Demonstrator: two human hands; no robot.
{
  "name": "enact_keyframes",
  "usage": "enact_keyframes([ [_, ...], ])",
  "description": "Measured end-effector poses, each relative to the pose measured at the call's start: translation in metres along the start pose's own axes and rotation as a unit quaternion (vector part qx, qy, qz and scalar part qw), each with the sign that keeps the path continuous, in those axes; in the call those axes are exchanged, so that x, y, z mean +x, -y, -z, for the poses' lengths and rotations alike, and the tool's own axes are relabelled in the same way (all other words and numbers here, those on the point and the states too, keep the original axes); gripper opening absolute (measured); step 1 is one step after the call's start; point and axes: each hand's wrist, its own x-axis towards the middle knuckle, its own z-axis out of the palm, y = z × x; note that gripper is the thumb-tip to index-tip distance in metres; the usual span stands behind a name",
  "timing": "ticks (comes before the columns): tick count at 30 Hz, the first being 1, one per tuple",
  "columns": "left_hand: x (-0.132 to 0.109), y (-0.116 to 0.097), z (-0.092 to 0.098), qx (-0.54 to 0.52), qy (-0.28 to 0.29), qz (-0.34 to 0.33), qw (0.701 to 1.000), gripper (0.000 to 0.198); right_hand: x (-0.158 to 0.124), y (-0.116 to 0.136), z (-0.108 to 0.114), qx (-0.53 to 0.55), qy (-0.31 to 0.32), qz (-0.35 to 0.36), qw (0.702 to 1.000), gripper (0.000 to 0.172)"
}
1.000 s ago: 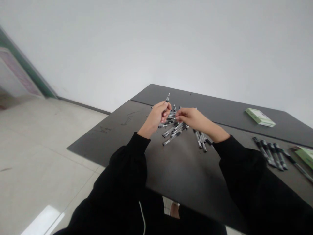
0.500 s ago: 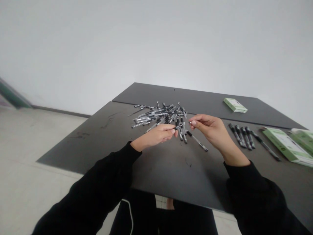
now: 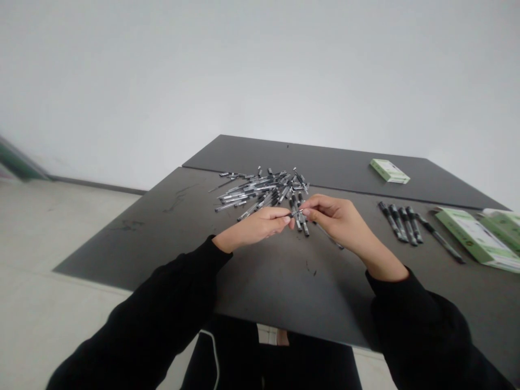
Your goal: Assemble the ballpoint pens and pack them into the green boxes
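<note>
My left hand [image 3: 260, 225] is closed around a pen [image 3: 293, 214] whose tip end sticks out to the right past the thumb; most of its length is hidden in the palm. At that tip, my right hand [image 3: 335, 219] pinches a small silvery pen part [image 3: 301, 211] between thumb and forefinger, and the two hands almost meet. Behind the hands spreads a pile of pen parts [image 3: 255, 187], clear barrels and black grips among them. One loose pen barrel [image 3: 331, 236] lies partly hidden under my right hand.
Several capped black pens [image 3: 400, 223] lie in a row to the right, with a single longer pen [image 3: 441, 238] beside them. Green and white boxes [image 3: 475, 235] stand at the right; another green box [image 3: 390, 171] lies farther back. The dark table [image 3: 268, 287] has a seam across it.
My right hand has moved left, bringing the small silvery part up to the tip of the pen in my left hand. The left hand has stayed nearly in place.
</note>
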Motion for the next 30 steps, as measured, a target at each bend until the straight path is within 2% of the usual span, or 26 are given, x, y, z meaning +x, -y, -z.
enact_keyframes([
  [3,0.001,-0.002,-0.001,0.002,-0.019,0.002,1.000,0.028,0.000,0.001,0.000,0.006,-0.004,-0.008,1.000,0.018],
  [10,0.001,-0.004,0.001,0.013,-0.028,0.011,0.999,0.026,-0.001,0.004,0.005,0.030,-0.057,-0.027,0.998,0.021],
  [17,0.002,-0.006,-0.003,0.045,-0.033,0.001,0.998,0.022,-0.002,0.003,-0.005,0.006,-0.001,-0.014,1.000,0.018],
  [21,0.003,-0.001,-0.002,-0.012,-0.035,0.022,0.999,0.029,-0.003,-0.001,-0.007,0.087,0.009,-0.055,0.995,0.021],
  [24,0.005,0.003,-0.003,-0.025,-0.058,-0.001,0.998,0.026,-0.002,-0.005,-0.008,0.160,-0.004,-0.081,0.984,0.027],
  [27,0.008,0.006,-0.005,-0.054,-0.107,-0.008,0.993,0.015,-0.001,-0.007,-0.012,0.175,-0.034,-0.096,0.979,0.032],
  [30,0.010,0.008,-0.008,-0.105,-0.149,0.024,0.983,0.024,-0.002,-0.008,-0.021,0.177,-0.045,-0.101,0.978,0.033],
])
